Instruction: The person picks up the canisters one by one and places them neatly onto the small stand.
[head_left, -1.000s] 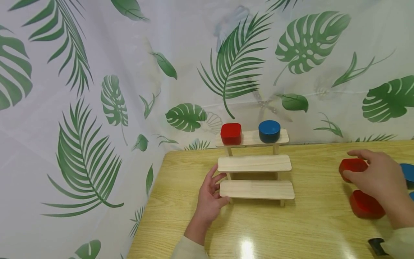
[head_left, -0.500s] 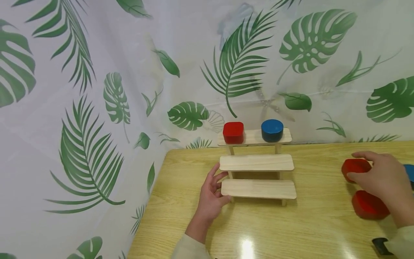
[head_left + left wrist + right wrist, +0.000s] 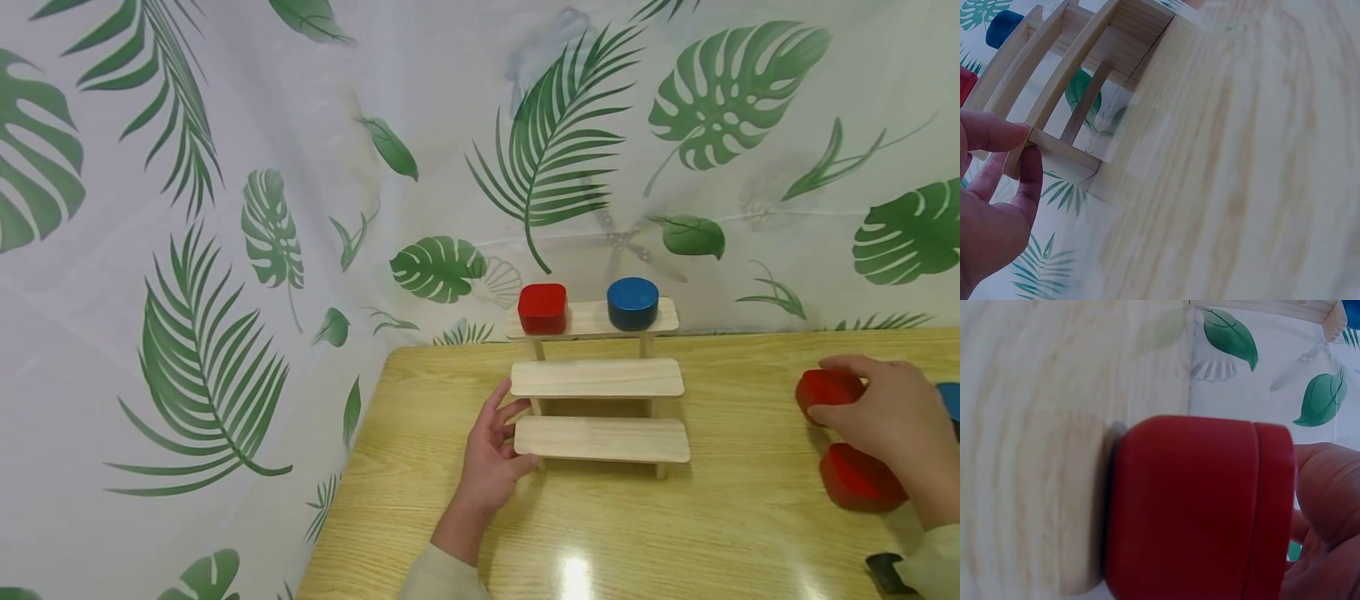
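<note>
A three-step wooden shelf stands on the table. My left hand pinches the left end of its lowest plank between thumb and fingers, plain in the left wrist view. On the top step are a rounded-square red tin and a round blue tin. Far to the right, my right hand holds a red tin with thumb at the near side and finger at the far side. Closer to me, below that hand, sits another red tin. A lidded red tin fills the right wrist view, hiding much of the hand.
Part of another blue tin shows at the right edge behind my right hand. A black thing lies by the right sleeve. Leaf-printed cloth hangs behind and left of the wooden table.
The head view has shifted slightly, moving everything a little to the right. My right thumb has closed in slightly on the far red tin. The left hand keeps its hold on the shelf.
</note>
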Demonstrator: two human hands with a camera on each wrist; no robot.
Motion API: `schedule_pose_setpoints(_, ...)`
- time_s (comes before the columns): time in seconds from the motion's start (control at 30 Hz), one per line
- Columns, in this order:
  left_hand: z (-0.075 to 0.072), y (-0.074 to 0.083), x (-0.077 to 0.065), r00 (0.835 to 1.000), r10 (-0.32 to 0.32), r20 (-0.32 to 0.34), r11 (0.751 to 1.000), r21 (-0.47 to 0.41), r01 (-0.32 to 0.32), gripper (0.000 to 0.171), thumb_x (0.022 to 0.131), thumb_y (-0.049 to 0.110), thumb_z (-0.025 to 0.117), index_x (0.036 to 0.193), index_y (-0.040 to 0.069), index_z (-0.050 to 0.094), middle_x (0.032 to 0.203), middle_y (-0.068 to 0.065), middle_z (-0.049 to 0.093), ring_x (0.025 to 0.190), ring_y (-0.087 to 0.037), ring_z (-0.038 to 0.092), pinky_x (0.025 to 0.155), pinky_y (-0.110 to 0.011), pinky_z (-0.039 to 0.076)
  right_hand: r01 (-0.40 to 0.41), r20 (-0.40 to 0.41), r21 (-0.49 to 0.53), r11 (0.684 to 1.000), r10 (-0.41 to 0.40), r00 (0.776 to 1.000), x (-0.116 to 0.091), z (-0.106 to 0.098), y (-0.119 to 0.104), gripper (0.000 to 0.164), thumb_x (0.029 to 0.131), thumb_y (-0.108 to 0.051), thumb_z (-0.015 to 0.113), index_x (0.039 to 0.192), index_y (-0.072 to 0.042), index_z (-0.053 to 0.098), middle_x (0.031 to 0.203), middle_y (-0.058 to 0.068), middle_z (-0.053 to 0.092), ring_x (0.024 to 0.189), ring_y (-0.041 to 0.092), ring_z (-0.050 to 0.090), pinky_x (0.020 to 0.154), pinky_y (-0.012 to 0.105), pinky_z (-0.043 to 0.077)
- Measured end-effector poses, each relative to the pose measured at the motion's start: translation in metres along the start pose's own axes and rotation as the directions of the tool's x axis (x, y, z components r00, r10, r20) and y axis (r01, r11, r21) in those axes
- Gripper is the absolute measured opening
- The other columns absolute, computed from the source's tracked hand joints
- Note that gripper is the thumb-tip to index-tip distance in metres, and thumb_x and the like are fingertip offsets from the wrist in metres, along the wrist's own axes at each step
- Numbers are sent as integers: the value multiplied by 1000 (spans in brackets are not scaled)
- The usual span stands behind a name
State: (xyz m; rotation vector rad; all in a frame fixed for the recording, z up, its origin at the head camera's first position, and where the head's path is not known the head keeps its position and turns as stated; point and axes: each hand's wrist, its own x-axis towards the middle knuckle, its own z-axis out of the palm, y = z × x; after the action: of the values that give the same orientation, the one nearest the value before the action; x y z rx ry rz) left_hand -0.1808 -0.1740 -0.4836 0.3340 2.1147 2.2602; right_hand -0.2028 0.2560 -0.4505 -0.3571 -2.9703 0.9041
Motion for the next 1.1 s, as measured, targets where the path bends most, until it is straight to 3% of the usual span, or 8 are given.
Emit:
schedule_pose_setpoints(0.4,0,0,-1,1000,-3,4,1000,-9,3,103,73,-30,59,156,24,33,142,-9,52,102,-28,51,71,-28,52,18,22,-8,1000,-18,1000,2,2,6,69,81,-13,78,136,10,44,117,43,30,100,59,31,41,40,46)
schedule_pose_setpoints(0.7,-1,0,-1,1000,-4,6,1000,-12,4,103,73,-30,59,156,24,33,142,-9,52,101,-28,50,71,-29,51,50,-6,-41,998,-50,999,7,7,13,70,80,-17,80,135,8,45,114,42,35,98,58,34,45,48,47)
schedule_pose_setpoints(1.1,-1,0,0,1000,-8,6,1000,-5,9,102,74,-30,59,156,26,33,142,-8,52,102,-29,50,71,-29,51,71,-36,-65,995,-74,997,8,7,16,69,78,-24,82,131,7,50,113,42,42,97,56,39,46,47,47)
